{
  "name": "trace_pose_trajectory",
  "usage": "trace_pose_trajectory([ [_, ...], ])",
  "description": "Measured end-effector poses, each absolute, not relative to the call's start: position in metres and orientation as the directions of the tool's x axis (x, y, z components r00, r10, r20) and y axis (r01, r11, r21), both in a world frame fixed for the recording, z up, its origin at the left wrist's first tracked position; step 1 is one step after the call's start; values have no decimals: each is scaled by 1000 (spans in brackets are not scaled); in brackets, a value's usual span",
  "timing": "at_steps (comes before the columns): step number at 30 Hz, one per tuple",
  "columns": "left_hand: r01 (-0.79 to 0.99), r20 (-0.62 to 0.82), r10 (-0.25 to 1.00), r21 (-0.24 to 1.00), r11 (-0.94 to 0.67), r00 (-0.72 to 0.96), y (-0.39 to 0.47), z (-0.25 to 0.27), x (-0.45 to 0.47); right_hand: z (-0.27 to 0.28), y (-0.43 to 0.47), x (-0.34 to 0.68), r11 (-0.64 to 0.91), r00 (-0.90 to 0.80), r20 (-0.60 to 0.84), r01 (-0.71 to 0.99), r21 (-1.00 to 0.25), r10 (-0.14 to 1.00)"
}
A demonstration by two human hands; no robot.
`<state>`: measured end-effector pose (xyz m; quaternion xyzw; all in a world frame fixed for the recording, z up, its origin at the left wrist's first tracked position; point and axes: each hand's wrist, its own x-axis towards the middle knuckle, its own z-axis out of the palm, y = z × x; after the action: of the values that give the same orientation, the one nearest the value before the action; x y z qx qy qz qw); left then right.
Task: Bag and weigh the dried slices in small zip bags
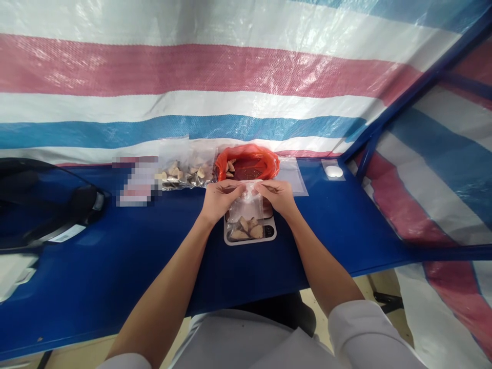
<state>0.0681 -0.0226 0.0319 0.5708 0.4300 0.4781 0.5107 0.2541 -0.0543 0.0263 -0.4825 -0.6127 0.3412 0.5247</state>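
Note:
A clear plastic bag [246, 210] with several pale brown, dried-looking pieces at its bottom hangs between my two hands. My left hand [222, 197] pinches its top edge on the left. On the right side of the same edge, my right hand [277, 195] is closed in a pinch. Beneath the bag lies a white kitchen scale [249, 242], partly hidden by it; a small dark display shows at its right. Just behind my hands stands an open red plastic bag [248, 154] with some similar pieces inside.
Filled clear bags [186, 171] stand left of the red bag. Flat clear plastic [298, 179] and a white oval object [333, 171] lie to the right. A black item [49, 200] occupies the left of the blue table [154, 277]. Striped sheeting [192, 72] closes off the back.

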Motion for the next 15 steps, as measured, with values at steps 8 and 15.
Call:
trace_pose_trajectory([
  [8,-10,112,965,994,-112,237,-21,29,65,24,-55,254,354,-9,366,272,-895,931],
  [15,20,128,961,990,-137,245,-23,31,67,22,-55,253,385,-24,399,317,-867,917],
])
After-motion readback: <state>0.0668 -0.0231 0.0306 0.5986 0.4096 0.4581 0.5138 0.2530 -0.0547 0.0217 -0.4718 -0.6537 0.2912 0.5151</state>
